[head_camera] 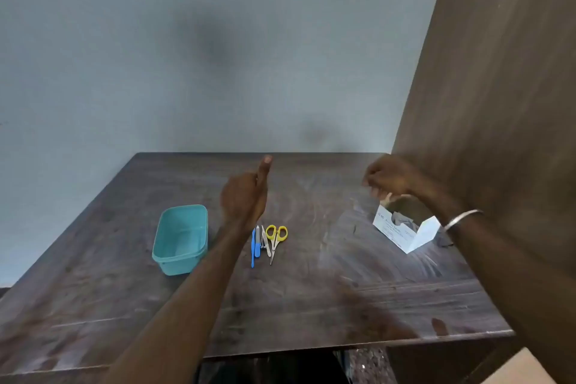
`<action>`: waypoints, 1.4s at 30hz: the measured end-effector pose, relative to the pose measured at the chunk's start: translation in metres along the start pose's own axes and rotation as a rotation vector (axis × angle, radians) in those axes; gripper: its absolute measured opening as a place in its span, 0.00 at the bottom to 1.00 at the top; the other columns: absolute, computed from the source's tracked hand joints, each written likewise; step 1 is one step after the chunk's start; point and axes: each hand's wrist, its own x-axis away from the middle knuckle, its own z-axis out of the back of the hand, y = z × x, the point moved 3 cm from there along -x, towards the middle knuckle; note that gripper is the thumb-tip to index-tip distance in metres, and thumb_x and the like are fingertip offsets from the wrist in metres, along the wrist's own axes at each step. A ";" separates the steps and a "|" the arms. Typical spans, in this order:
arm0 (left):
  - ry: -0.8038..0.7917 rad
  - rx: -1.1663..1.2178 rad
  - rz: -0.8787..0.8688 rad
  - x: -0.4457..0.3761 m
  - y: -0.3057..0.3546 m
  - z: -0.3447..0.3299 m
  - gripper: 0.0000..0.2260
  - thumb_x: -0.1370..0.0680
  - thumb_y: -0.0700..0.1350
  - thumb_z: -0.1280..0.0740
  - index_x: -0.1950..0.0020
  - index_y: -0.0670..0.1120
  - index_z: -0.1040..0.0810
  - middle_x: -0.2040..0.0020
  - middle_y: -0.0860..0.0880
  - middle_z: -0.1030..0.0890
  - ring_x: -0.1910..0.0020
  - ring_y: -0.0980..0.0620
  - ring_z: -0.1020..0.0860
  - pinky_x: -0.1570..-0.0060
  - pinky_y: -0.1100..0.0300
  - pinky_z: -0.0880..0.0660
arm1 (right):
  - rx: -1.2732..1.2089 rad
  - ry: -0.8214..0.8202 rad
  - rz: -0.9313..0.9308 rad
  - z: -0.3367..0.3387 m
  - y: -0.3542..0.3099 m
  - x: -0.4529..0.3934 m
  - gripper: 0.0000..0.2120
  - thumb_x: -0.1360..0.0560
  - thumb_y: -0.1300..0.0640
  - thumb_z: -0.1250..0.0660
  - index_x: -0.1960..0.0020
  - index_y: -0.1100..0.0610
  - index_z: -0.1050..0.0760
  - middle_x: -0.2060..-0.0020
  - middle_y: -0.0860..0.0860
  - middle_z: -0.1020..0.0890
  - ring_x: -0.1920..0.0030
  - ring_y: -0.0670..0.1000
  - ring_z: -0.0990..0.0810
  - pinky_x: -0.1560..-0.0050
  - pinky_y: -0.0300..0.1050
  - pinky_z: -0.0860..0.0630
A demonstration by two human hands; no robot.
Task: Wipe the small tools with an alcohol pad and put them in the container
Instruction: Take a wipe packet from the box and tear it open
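Teal plastic tub (pixel 180 238) sits empty at table (pixel 311 290) left. Your left hand (pixel 246 196) hovers with fingers curled, thumb up, holding nothing. Small tools (pixel 269 241), thin metal and plastic, lie in a tight row: grabbing one could scatter the others. Your right hand (pixel 388 178) is over the pad box (pixel 405 229); grip unclear. The light card box may tip.

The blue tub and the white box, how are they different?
The teal plastic tub is on the left side of the table; the white cardboard box is on the right side. The tub looks empty; the box holds small packets. No hand is near the tub; the right hand hovers just above the box. Both are open on top.
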 end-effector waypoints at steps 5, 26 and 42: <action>-0.034 0.180 0.114 0.003 -0.018 -0.017 0.32 0.19 0.66 0.52 0.52 0.48 0.14 0.53 0.47 0.14 0.51 0.44 0.19 0.55 0.57 0.32 | 0.031 -0.019 -0.111 0.003 0.025 -0.001 0.11 0.21 0.67 0.42 0.52 0.63 0.20 0.63 0.56 0.19 0.67 0.50 0.24 0.68 0.39 0.28; 0.049 0.271 -0.003 0.016 -0.041 -0.057 0.27 0.18 0.60 0.51 0.52 0.50 0.14 0.71 0.54 0.25 0.57 0.51 0.24 0.58 0.58 0.36 | 0.495 -0.001 -0.145 -0.034 0.102 -0.033 0.12 0.21 0.57 0.36 0.43 0.63 0.21 0.47 0.58 0.17 0.49 0.55 0.18 0.50 0.46 0.23; 0.072 0.295 -0.032 0.010 -0.056 -0.061 0.32 0.19 0.64 0.54 0.49 0.49 0.14 0.57 0.48 0.15 0.52 0.46 0.19 0.54 0.50 0.24 | 0.610 0.203 -0.079 -0.041 0.110 -0.041 0.09 0.22 0.58 0.33 0.48 0.63 0.21 0.52 0.59 0.16 0.55 0.56 0.19 0.55 0.45 0.25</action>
